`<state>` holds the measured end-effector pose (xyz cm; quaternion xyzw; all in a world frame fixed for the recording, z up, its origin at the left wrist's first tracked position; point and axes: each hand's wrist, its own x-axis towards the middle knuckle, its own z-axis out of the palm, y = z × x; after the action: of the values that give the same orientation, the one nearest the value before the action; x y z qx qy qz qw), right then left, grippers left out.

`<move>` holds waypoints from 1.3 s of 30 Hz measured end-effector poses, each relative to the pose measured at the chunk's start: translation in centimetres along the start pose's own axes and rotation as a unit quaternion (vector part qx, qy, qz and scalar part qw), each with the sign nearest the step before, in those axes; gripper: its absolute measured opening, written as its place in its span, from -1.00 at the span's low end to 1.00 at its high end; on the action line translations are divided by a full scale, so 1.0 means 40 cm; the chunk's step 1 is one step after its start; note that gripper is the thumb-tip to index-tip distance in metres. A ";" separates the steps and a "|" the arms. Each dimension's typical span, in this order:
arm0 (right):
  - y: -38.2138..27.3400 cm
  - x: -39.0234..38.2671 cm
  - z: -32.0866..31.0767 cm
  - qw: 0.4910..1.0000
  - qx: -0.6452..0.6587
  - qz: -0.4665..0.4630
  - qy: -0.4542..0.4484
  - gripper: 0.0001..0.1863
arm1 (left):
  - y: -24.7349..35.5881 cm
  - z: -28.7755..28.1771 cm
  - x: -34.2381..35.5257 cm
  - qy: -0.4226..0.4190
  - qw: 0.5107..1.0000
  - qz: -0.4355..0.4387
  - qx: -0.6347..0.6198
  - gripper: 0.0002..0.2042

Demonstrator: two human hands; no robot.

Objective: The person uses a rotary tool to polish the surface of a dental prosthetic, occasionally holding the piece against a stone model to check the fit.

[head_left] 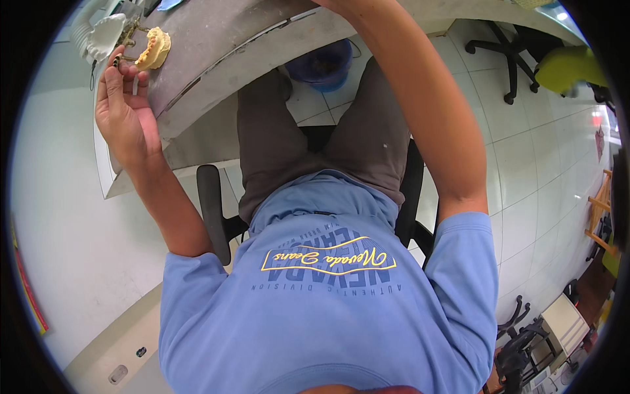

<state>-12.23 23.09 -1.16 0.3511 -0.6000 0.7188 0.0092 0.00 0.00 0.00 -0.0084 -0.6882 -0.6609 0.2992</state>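
Note:
At the upper left, the thumb and forefinger of my left hand [128, 111] pinch a small dark and brass-coloured piece [117, 60], its kind too small to make out. Just beyond the fingertips, a yellow dental cast [154, 50] with a row of teeth rests on the bench. Brass-coloured metal parts [133, 31] stand beside the cast, and it looks as if they belong to one frame. A white scalloped piece [106, 36] sits left of them. My right forearm reaches over the bench past the top edge, so the right hand is out of the picture.
The grey bench [216, 39] curves across the top, its worn front edge above my lap. Below it on the tiled floor stands a blue bin [321, 65]. A ribbed hose [80, 29] hangs at the far left. Office chairs [515, 59] stand to the right.

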 end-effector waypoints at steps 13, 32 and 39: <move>-0.030 -0.004 0.001 0.997 0.000 0.069 0.036 -0.72 | 0.013 -0.010 -0.018 -0.037 0.995 -0.036 -0.083 -0.70; -0.053 0.008 0.151 0.980 -0.143 0.075 0.114 -0.88 | 0.040 -0.094 0.123 -0.279 0.913 -0.275 -0.112 -0.74; -0.049 0.003 0.232 0.990 -0.060 0.083 0.096 -0.86 | 0.014 -0.085 0.119 -0.289 0.912 -0.252 -0.149 -0.78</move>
<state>-6.91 15.53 0.88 0.2283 -0.6655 0.7101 0.0281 -2.30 -4.88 2.34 -0.0699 -0.6178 -0.7776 -0.0936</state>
